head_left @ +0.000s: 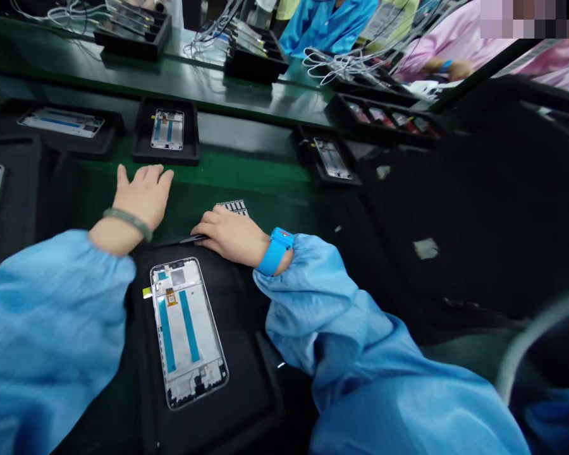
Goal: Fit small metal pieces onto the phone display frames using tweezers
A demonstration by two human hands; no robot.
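Note:
My left hand (141,197) is over the green bench with its fingers spread, holding nothing, just short of a small black tray (193,140) that carries a phone frame (167,129). My right hand (232,235) is closed around slim dark tweezers (192,239), whose tip points left. Beside its fingers lies a sheet of small dark-and-white pieces (237,206), partly covered by the hand. Below both hands, a larger phone frame (196,335) with two blue strips and an orange flex cable (171,297) rests on a black foam tray (246,385).
More phone frames sit in black trays at the back left (64,121) and back right (332,158). Along the raised shelf stand black boxes (260,69) with parts and white cables (336,63). Black foam (493,208) covers the right side. Co-workers' sleeves (327,28) show across the bench.

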